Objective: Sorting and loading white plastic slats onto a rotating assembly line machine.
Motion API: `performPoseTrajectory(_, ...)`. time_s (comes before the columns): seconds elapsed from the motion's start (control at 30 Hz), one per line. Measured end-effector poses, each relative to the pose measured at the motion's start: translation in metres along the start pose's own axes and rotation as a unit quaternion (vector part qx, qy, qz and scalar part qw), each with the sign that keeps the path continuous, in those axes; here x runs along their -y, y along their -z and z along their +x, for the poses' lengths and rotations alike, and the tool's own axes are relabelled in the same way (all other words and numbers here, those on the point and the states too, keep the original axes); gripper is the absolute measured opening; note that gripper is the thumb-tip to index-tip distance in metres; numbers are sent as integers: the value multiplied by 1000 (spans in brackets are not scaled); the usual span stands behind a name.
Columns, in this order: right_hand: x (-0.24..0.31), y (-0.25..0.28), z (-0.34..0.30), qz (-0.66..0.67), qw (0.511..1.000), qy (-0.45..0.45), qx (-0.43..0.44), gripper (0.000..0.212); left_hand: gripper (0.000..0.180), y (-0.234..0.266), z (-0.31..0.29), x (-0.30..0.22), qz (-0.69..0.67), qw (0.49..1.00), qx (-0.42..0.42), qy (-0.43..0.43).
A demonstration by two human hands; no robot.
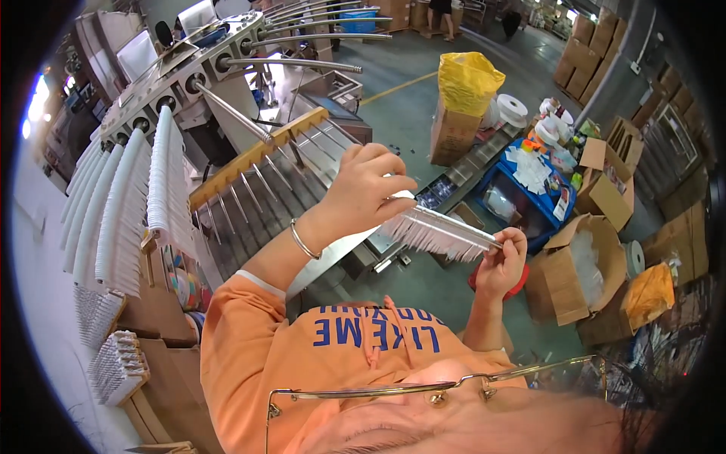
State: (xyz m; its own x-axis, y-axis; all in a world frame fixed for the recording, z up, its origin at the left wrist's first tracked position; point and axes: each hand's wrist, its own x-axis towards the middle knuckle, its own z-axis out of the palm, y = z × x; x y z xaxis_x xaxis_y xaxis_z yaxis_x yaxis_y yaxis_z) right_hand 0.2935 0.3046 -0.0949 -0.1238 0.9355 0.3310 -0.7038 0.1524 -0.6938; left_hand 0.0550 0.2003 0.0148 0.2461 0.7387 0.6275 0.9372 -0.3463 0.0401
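A metal rod strung with a dense row of thin white pieces (pixel 446 231) slants between my two hands, the pieces hanging from it like a fringe. My left hand (pixel 367 188), a bangle on its wrist, is closed around the row's upper left end. At the other end my right hand (pixel 505 263) pinches the rod between thumb and fingers. What the white pieces are, I cannot make out. Beyond my left forearm lies a rack with a wooden bar (pixel 261 159) and several bare metal pins. To its left, rods thickly loaded with white pieces (pixel 160 178) hang from a machine.
The machine's row of round sockets (pixel 168 103) runs along the far left, with bare rods (pixel 302 66) sticking out. On the right are a blue bin (pixel 495 193), an opened carton (pixel 560 265) and a tall carton topped by a yellow bag (pixel 467 83). White bundles (pixel 119 367) stand lower left.
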Motion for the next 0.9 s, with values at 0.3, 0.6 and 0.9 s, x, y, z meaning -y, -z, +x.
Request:
performPoseTrajectory(0.3,24,4,-1,52,998,28,-6,15,19,6,-55,-1,-325,883,-84,327)
performPoseTrajectory(0.6,44,-1,-29,60,997,-9,57,17,14,10,-87,-22,-391,853,-184,291)
performPoseTrajectory(0.9,66,-57,-63,-310,868,388,11,30,11,85,-63,-15,-180,938,-290,64)
